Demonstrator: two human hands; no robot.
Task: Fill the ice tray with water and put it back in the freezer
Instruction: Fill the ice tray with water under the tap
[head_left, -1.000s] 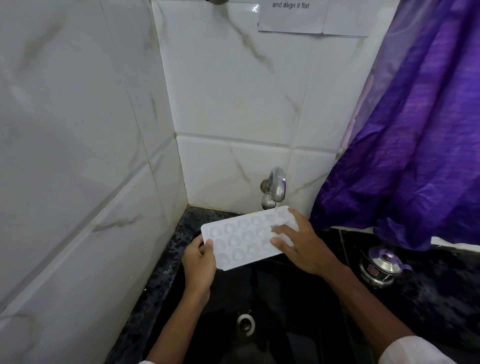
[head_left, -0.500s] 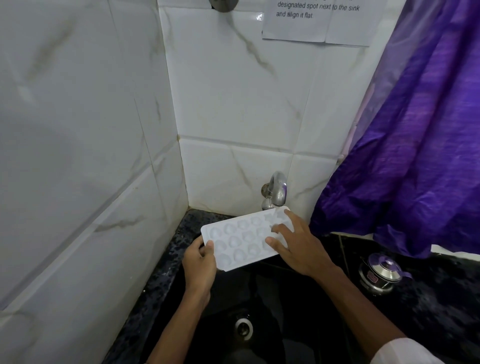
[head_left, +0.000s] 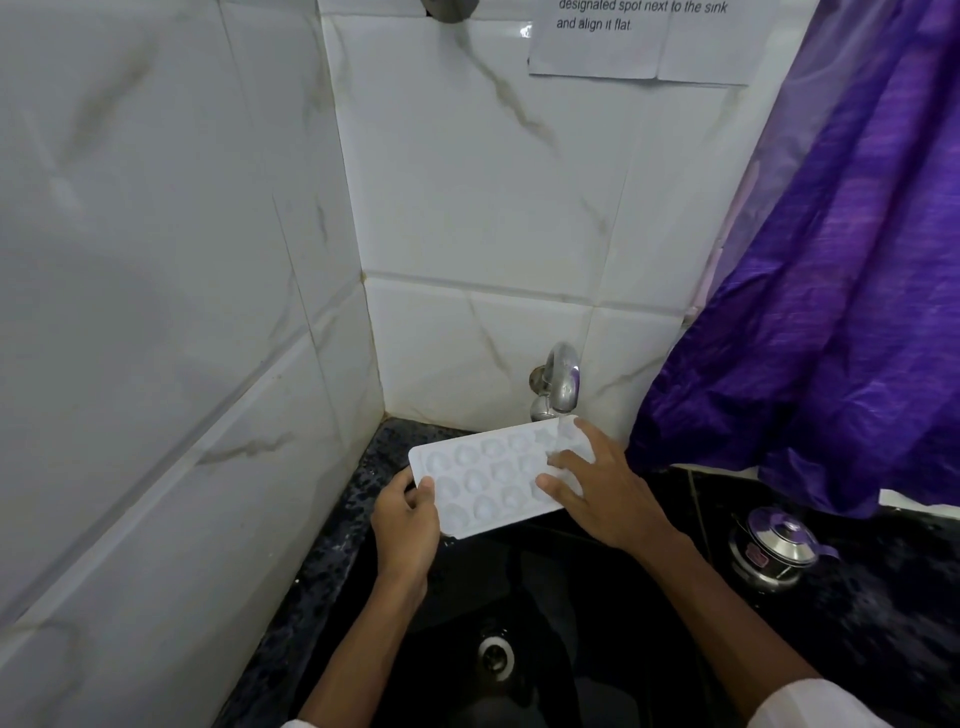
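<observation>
Notice (head_left: 644, 52) reads "align it flat"; my left fingers (head_left: 426, 489) pinch the ice tray (head_left: 483, 467), my right fingers (head_left: 560, 459) lie spread atop.

One tray (head_left: 483, 478). Two hands: left hand (head_left: 405, 525), right hand (head_left: 605, 493). One tap (head_left: 560, 379), one sink (head_left: 571, 597), one drain (head_left: 491, 652), one pot (head_left: 774, 553), one curtain (head_left: 831, 312), one note (head_left: 623, 47).

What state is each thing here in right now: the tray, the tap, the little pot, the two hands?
tap: seems to run a thin stream.
ice tray: held under the tap, above the sink.
steel pot: lid on.
left hand: grips the tray's left end.
right hand: fingers spread flat on the tray's right end.
</observation>
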